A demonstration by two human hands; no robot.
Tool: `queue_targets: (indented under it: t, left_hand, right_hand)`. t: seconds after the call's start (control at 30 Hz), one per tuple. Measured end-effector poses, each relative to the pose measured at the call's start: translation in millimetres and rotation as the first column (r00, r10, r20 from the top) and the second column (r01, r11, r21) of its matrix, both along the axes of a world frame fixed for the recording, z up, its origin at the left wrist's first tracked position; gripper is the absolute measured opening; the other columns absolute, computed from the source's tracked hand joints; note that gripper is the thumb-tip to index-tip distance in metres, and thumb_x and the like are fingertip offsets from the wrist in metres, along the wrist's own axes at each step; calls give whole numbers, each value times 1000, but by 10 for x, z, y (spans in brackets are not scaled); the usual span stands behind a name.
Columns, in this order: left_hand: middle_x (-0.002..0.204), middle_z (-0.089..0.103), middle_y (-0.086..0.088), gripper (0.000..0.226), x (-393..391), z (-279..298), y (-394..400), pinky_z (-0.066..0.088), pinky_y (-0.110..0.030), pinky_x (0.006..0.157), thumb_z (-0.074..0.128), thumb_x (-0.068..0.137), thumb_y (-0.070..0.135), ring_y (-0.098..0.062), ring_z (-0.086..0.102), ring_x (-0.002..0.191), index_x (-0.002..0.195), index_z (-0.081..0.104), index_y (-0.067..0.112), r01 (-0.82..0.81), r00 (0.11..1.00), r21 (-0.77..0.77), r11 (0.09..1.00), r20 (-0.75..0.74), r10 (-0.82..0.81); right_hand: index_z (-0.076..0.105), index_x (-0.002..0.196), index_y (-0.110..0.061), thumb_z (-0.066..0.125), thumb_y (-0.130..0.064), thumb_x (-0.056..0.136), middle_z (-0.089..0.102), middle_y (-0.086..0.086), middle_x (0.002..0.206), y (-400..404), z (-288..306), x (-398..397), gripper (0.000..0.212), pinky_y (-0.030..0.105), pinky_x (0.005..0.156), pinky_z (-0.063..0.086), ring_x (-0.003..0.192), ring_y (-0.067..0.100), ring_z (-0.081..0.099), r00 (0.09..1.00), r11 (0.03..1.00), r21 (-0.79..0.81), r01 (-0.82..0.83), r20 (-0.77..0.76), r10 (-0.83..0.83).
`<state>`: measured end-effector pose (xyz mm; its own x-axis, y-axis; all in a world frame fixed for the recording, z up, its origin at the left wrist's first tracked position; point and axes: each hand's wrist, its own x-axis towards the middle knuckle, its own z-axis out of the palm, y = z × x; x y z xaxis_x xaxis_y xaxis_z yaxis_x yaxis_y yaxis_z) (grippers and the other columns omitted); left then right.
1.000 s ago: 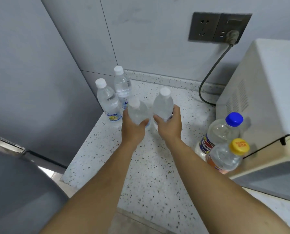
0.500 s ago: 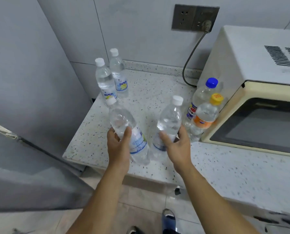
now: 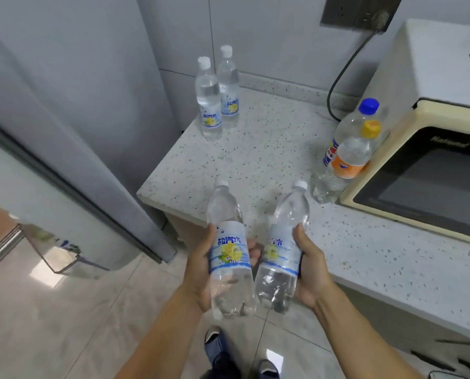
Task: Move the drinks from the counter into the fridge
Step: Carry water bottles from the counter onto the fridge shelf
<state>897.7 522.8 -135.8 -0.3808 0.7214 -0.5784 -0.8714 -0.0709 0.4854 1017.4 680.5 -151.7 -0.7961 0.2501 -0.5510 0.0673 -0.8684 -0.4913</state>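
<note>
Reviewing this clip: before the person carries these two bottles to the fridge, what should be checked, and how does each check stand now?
1. Left hand grips its clear bottle round the label: ok.
2. Right hand grips the other bottle round the label: ok.
3. Both held bottles capped: ok.
4. Both lifted off the speckled counter: ok.
5. Fridge door at left open: ok; free shelf space inside: cannot tell.
6. Drinks left on the counter: not ok, two white-capped bottles at the back, plus the blue-capped bottle and orange-labelled bottle by the microwave.
</note>
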Motion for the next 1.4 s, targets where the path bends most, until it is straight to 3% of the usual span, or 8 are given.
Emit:
queue_targets:
  t: [0.1,0.27,0.47,0.67,0.73,1.03,1.13,1.4]
  left_hand:
    - [99,70,-23,86,278,-62,-236,59,-46,76,92,47,54,-36,71,84,105,72,-5,-42,999,-11,999,15,42]
    - [83,72,-19,53,674,-189,-760,60,-37,59,61,77,50,-28,72,67,87,80,2,-214,977,-113,970,-6,215]
    - [89,72,-21,52,998,-151,-1555,59,-34,60,76,72,42,-28,72,71,104,73,1,-365,931,-317,876,-109,348]
    - [100,75,-20,74,1142,-93,-2233,58,-32,60,72,66,44,-32,75,81,125,58,3,-611,791,-380,695,-326,518]
    - [101,75,-19,76,1158,-102,-2469,58,-33,61,74,64,45,-32,75,83,126,57,5,-665,747,-375,646,-347,567]
    - [109,73,-15,77,877,-158,-3684,59,-43,78,85,64,51,-35,72,97,128,54,23,-732,681,-311,606,-338,649]
    - [107,74,-14,74,712,-132,-4148,60,-42,74,85,64,50,-35,73,96,124,53,24,-748,663,-294,596,-371,650]
    - [91,78,0,58,170,-138,-5128,57,-23,57,69,69,56,-18,76,79,116,57,24,-791,611,-358,496,-490,622]
  right_hand:
    - [73,105,5,91,-55,55,67,28,102,-105,-91,145,80,50,80,58,86,40,68,992,992,-36,-122,-46,121]
    - [77,93,0,89,-48,56,69,24,94,-407,-251,212,61,54,91,54,87,37,68,953,953,4,-302,37,302]
    - [60,123,1,72,-44,72,70,18,92,-1063,-298,54,69,39,68,58,74,27,70,842,841,73,-536,124,526]
    - [67,119,-12,75,-44,76,71,22,109,-1867,-276,-158,55,52,87,58,97,38,70,705,672,219,-707,152,692]
    - [71,111,-19,77,-44,75,73,19,107,-2135,-279,-245,44,45,75,61,94,33,73,665,624,245,-742,157,730]
    - [62,121,-14,80,-44,72,72,22,111,-3413,-232,-821,60,45,74,60,95,38,72,568,506,301,-808,171,805]
    - [61,124,-12,79,-48,67,72,22,112,-3871,-167,-1047,70,53,84,59,102,42,70,527,440,348,-828,215,822]
    - [60,121,-19,77,-58,58,76,14,105,-4899,-107,-1573,77,55,90,57,97,35,73,506,364,435,-824,276,817]
